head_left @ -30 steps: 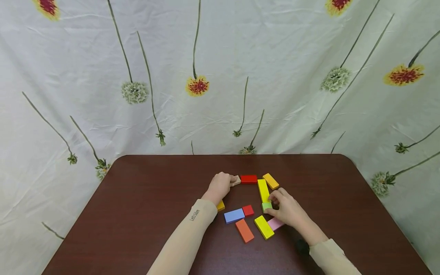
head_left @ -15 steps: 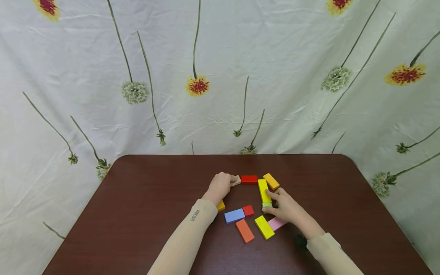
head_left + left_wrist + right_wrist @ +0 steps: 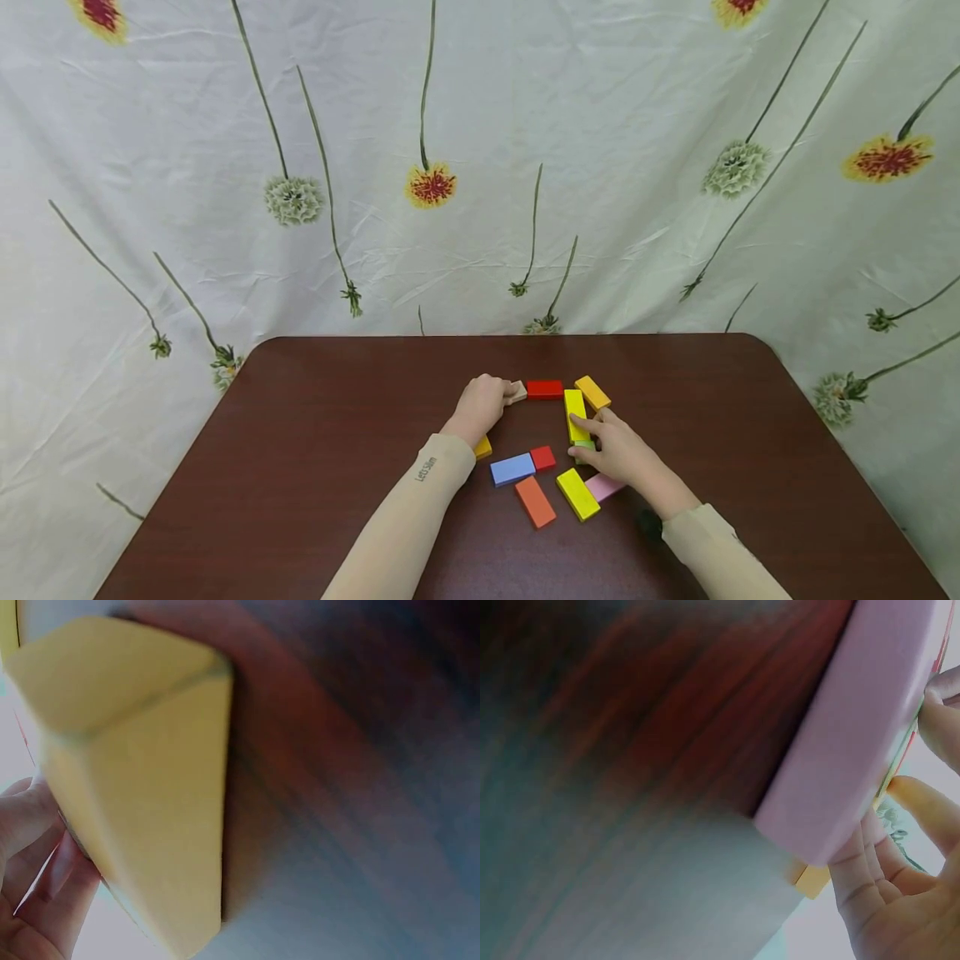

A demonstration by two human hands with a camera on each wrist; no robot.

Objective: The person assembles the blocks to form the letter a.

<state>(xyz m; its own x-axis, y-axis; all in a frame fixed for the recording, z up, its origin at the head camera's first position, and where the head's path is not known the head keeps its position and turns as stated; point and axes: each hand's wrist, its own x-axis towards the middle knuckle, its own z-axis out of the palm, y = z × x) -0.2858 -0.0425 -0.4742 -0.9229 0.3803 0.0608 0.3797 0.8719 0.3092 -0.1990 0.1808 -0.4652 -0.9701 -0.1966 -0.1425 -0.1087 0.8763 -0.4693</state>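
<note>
Bench (image 3: 322, 467) dk brown, floral white cloth (image 3: 487, 83) behind; L hand (image 3: 480, 408) pinches beige block (image 3: 519, 392); R hand (image 3: 624, 454) spread, fingertips on yellow block (image 3: 574, 403) & green block (image 3: 585, 445).

The worktop (image 3: 337, 433) is dark reddish brown with streaked wood grain. Behind it, the pale greyish-white cloth (image 3: 637, 83) bears printed red-and-yellow blooms, whitish-green puffballs and green stems. The left sleeve (image 3: 397, 517) is cream with dark lettering. The blocks are plain: cream block (image 3: 517, 391), long red block (image 3: 545, 390), amber block (image 3: 592, 392), long yellow block (image 3: 574, 402), green block (image 3: 585, 445), small red block (image 3: 543, 458), blue block (image 3: 512, 470), orange-red block (image 3: 536, 502), bright yellow block (image 3: 578, 495), pink block (image 3: 603, 487).
</note>
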